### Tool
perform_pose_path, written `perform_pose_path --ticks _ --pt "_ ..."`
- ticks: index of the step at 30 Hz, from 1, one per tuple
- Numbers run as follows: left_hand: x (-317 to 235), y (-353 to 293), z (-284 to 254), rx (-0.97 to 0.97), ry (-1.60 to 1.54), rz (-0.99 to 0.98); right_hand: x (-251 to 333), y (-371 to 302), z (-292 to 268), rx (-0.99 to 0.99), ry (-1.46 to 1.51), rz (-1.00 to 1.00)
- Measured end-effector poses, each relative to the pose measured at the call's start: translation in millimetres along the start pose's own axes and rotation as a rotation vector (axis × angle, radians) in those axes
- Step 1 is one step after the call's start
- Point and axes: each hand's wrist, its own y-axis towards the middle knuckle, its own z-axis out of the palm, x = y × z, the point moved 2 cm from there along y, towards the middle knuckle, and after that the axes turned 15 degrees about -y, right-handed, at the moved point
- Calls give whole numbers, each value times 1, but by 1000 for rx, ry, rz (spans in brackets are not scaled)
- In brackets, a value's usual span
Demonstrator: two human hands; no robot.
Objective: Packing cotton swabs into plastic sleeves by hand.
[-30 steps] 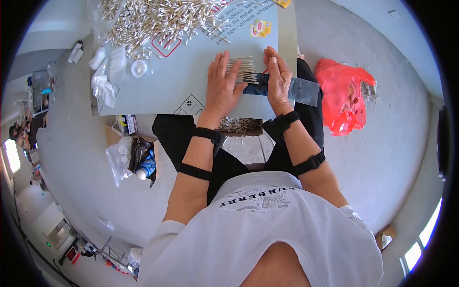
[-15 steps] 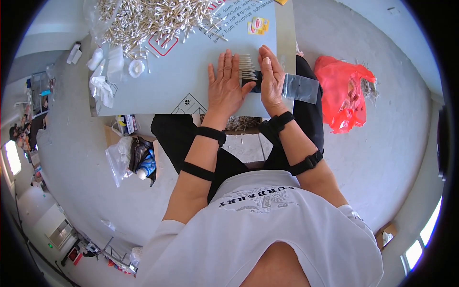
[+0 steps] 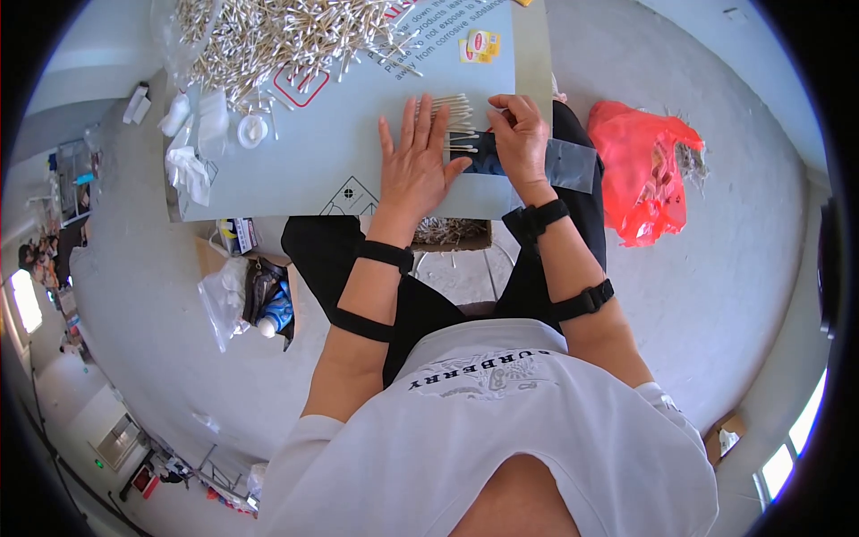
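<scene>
My left hand [image 3: 414, 166] lies flat on the light grey board [image 3: 295, 170], its fingers spread. Beside those fingers is a row of cotton swabs [image 3: 458, 112], lined up side by side. A few lower swabs reach over a dark strip [image 3: 483, 159] that passes under my right hand [image 3: 523, 143]. The right hand's fingers are curled toward the thumb, just right of the swabs; whatever they may hold is hidden. A clear plastic bag [image 3: 570, 166] sticks out past the board's right edge, on the far side of my right wrist.
A heap of loose cotton swabs [image 3: 277, 40] covers the board's far left. Nearby stand a small round white container [image 3: 252, 131] and crumpled white tissue [image 3: 188, 170]. Yellow-and-red stickers [image 3: 480, 45] lie far right. A red plastic bag [image 3: 640, 174] rests on the floor; an open box [image 3: 268, 300] sits left.
My right hand has moved slightly right, away from the swab row, and its straight fingers have curled. My left hand has shifted slightly left and stays flat. More of the dark strip shows.
</scene>
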Motion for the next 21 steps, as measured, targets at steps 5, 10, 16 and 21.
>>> perform_pose_path --ticks 5,10,16,21 --pt "-4 2 -4 -46 26 28 1 -3 3 38 -163 -74" --pt "0 37 -20 -256 -58 68 0 -13 6 -39 -55 -41" --pt "3 69 -19 -188 -19 100 -2 -15 4 -42 23 -37" --pt "9 74 -16 -105 -42 204 -4 -15 6 -86 6 -81"
